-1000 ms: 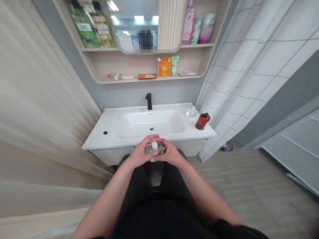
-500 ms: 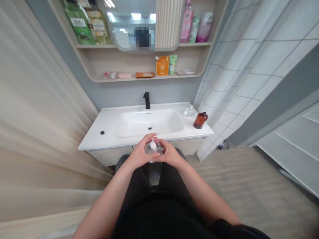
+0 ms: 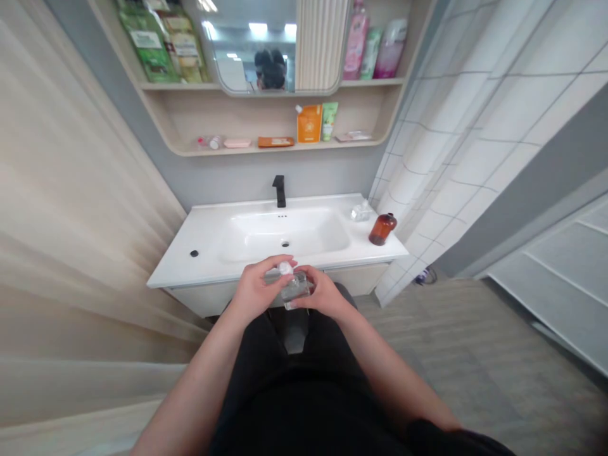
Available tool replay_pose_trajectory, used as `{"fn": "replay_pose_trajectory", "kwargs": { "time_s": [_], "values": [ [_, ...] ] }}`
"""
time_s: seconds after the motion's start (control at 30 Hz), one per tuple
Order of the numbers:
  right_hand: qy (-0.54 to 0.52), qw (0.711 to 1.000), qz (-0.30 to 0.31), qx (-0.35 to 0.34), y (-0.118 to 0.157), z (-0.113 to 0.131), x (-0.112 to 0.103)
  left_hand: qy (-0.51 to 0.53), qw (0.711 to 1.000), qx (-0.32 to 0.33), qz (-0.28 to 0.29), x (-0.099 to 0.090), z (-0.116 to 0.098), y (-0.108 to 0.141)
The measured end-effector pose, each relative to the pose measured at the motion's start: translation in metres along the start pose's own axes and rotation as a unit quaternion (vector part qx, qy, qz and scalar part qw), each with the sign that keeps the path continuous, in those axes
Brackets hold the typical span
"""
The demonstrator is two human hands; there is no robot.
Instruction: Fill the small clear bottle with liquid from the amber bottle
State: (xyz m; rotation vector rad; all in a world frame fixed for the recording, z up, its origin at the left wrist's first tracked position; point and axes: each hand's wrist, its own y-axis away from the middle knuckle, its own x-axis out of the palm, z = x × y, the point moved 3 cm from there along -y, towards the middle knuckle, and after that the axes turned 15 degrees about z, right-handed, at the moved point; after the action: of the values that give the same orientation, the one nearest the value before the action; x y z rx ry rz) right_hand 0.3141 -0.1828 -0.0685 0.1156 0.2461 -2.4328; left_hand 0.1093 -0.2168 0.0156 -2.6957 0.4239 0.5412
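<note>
Just in front of the sink's near edge, my right hand grips a small clear bottle by its body, fingers behind and thumb in front. My left hand pinches the white pump top of that bottle between thumb and fingers. The bottle is tilted, with its top toward the left. Beyond the hands lies the white sink with a black faucet. A second clear bottle and an amber bottle stand on the counter's right end.
Above the sink, a wall cabinet holds an orange pouch, a green tube and several bottles. A black round piece lies on the counter's left side. Curtains hang at the left.
My left hand has shifted left from the bottle's body to its pump top. The bottle now leans left and more of its body shows. My right hand has barely moved.
</note>
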Motion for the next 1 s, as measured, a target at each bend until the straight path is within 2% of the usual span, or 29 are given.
{"fn": "replay_pose_trajectory", "kwargs": {
  "time_s": [0.1,0.3,0.53,0.67,0.73,0.83,1.0],
  "values": [
    [0.001,1.0,0.006,-0.001,0.0,-0.001,0.0,0.016,1.0,0.002,-0.003,-0.004,-0.004,-0.001],
    [0.001,1.0,0.007,0.0,0.0,-0.002,0.0,0.078,0.997,0.014,-0.01,-0.006,0.001,0.001],
    [-0.005,1.0,0.008,0.002,0.0,0.001,0.001,0.072,0.997,-0.002,-0.007,-0.007,0.004,0.003],
    [0.001,1.0,0.008,0.003,-0.001,0.001,0.001,0.081,0.996,-0.005,0.024,-0.006,0.005,0.001],
    [0.009,1.0,0.006,0.005,-0.003,0.0,0.001,0.08,0.996,-0.01,0.022,-0.006,0.006,0.0],
    [0.007,1.0,0.004,0.002,-0.005,-0.002,0.0,0.057,0.998,-0.012,0.0,-0.009,0.007,0.001],
    [0.022,1.0,0.009,0.01,-0.007,-0.006,-0.002,-0.058,0.998,0.014,0.012,-0.02,0.006,0.005]
  ]
}}
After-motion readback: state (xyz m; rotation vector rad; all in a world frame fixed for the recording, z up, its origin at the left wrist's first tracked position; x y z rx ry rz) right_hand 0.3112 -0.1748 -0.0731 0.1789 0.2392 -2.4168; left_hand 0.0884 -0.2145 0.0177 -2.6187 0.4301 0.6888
